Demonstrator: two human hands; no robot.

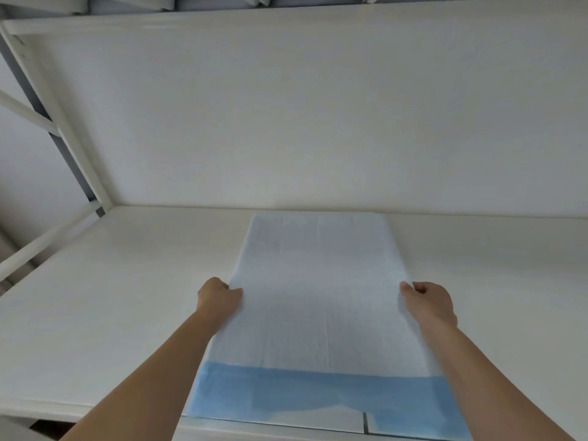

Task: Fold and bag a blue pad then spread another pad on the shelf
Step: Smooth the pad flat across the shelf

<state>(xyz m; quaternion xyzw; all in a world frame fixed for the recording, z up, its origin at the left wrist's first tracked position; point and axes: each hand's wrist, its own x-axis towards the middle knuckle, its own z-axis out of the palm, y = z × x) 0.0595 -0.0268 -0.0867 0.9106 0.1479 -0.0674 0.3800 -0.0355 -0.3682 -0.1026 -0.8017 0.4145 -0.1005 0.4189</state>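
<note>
A pad (319, 300) lies lengthwise on the white shelf (127, 297), reaching from the back wall to the front edge. Its upper surface is pale white-grey, and a bright blue strip shows along its near end. My left hand (218, 299) pinches the pad's left edge about halfway along. My right hand (429, 302) pinches the right edge at the same height. Both forearms reach in from below. No bag is in view.
White wall panel (302, 122) closes the shelf's back. A white and grey metal upright (63, 135) with crossbars stands at the left. The underside of an upper shelf (286, 17) runs across the top. The shelf's front edge (286, 424) has a dark seam at the lower right.
</note>
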